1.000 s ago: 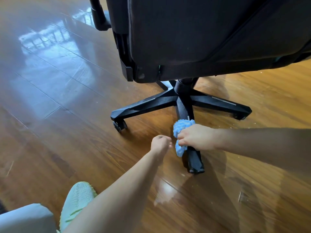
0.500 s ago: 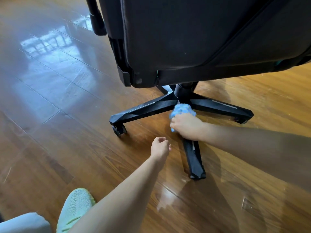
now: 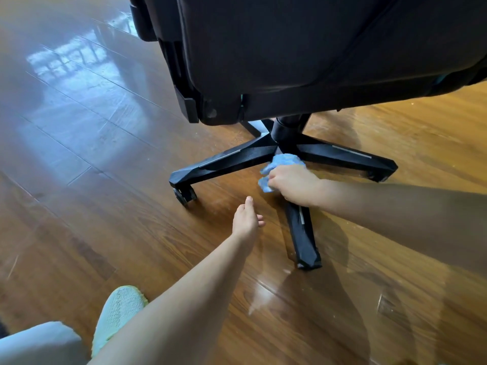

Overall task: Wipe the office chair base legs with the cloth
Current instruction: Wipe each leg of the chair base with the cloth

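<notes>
A black office chair stands on the wooden floor, its star base (image 3: 232,159) spreading under the dark seat (image 3: 303,56). My right hand (image 3: 293,183) grips a blue cloth (image 3: 283,163) and presses it on the near leg (image 3: 303,238), close to the central column (image 3: 286,127). My left hand (image 3: 246,219) hovers just left of that leg, fingers loosely apart, holding nothing. The left leg ends in a caster (image 3: 184,196); the right leg (image 3: 347,156) stretches away to the right.
A pale green shoe (image 3: 118,312) and a grey trouser knee (image 3: 39,343) sit at the bottom left. The glossy wooden floor (image 3: 92,154) reflects window light. The chair's armrest post (image 3: 142,19) hangs at the top.
My right hand has slid the cloth up the near leg from its outer part to the hub. My left hand has loosened from a fist to open fingers.
</notes>
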`<action>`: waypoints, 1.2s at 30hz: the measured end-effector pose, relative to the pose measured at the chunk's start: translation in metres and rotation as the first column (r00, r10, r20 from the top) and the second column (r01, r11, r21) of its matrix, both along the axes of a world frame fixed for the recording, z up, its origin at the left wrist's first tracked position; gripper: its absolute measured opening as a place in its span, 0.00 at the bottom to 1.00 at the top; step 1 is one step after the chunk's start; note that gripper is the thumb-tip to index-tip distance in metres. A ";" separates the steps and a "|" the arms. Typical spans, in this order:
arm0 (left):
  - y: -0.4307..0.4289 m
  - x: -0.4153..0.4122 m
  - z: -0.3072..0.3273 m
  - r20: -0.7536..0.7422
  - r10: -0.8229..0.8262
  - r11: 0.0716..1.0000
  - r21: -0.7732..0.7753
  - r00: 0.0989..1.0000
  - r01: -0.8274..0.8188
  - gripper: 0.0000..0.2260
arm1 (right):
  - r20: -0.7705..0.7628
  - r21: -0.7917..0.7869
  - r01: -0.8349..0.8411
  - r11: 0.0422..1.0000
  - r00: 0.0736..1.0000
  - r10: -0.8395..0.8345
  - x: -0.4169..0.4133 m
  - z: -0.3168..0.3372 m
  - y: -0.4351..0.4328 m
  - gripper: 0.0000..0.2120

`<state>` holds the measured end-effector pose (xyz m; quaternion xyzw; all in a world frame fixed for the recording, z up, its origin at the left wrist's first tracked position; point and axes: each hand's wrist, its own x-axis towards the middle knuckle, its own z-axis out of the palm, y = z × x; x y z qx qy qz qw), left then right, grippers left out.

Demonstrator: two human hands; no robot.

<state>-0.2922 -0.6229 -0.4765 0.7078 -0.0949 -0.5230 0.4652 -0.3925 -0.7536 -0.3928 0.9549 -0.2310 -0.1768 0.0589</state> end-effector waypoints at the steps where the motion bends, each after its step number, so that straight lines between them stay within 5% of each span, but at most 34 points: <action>1: -0.002 -0.002 0.003 -0.007 -0.003 1.000 0.000 1.000 0.003 0.22 | 0.009 0.025 -0.061 0.998 0.998 0.061 -0.016 0.000 0.009 0.12; 8: -0.009 -0.028 0.012 0.026 -0.052 0.998 -0.044 0.998 0.053 0.17 | 0.043 0.133 -0.388 0.912 0.922 0.386 -0.088 -0.014 0.066 0.12; 15: 0.000 -0.033 0.025 0.189 -0.067 0.997 0.046 0.980 0.059 0.16 | 0.184 0.103 -0.072 0.992 0.981 0.052 -0.056 -0.008 0.032 0.15; 25: -0.001 -0.055 0.038 0.247 -0.094 0.996 0.020 0.964 0.092 0.15 | 0.370 0.255 -0.342 0.905 0.899 0.235 -0.159 -0.041 0.111 0.12; 30: -0.002 -0.065 0.047 0.325 -0.149 0.988 0.007 0.934 0.156 0.12 | 0.421 0.248 0.010 0.969 0.899 -0.117 -0.121 -0.018 0.053 0.40; 34: -0.005 -0.064 0.053 0.369 -0.147 0.988 0.012 0.918 0.153 0.13 | 0.500 0.292 0.249 0.923 0.783 -0.370 -0.103 -0.021 0.059 0.31; 36: -0.007 -0.063 0.057 0.365 -0.140 0.990 0.020 0.920 0.143 0.13 | 0.442 0.245 0.252 0.936 0.830 -0.339 -0.108 -0.031 0.084 0.28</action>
